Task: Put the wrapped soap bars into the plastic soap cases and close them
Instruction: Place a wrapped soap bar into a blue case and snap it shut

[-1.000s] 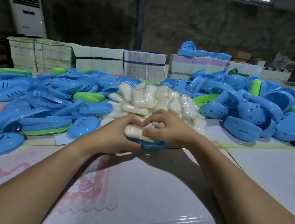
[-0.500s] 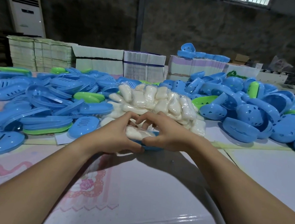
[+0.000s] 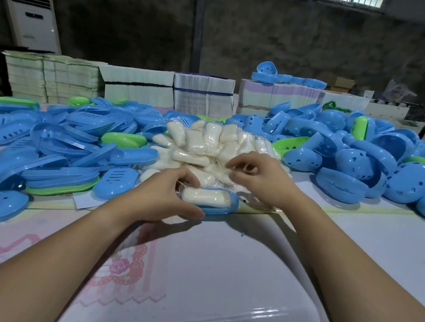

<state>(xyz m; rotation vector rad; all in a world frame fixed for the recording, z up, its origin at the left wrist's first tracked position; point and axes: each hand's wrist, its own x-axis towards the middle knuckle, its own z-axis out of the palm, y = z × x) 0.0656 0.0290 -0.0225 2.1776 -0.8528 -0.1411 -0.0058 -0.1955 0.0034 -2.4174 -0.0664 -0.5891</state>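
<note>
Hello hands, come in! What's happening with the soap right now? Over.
Left hand holds blue case, soap lying inside, no lid on. Right hand lifted above soap pile, fingers curled, holding nothing clear. Nothing in the way.

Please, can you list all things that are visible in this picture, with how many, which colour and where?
soap case: one, blue, open, table centre, a soap bar lying in it
soap bar: one, white, wrapped, in that case
pile of wrapped soap bars: many, white, behind the case
slotted case parts: many, blue, some green, left
deep holed case parts: many, blue, some green, right
stacks of flat cartons: several, whitish, far edge
air conditioner: one, white, back left
table: one, white
left hand: holds the case
right hand: above the pile, fingers curled, empty
</note>
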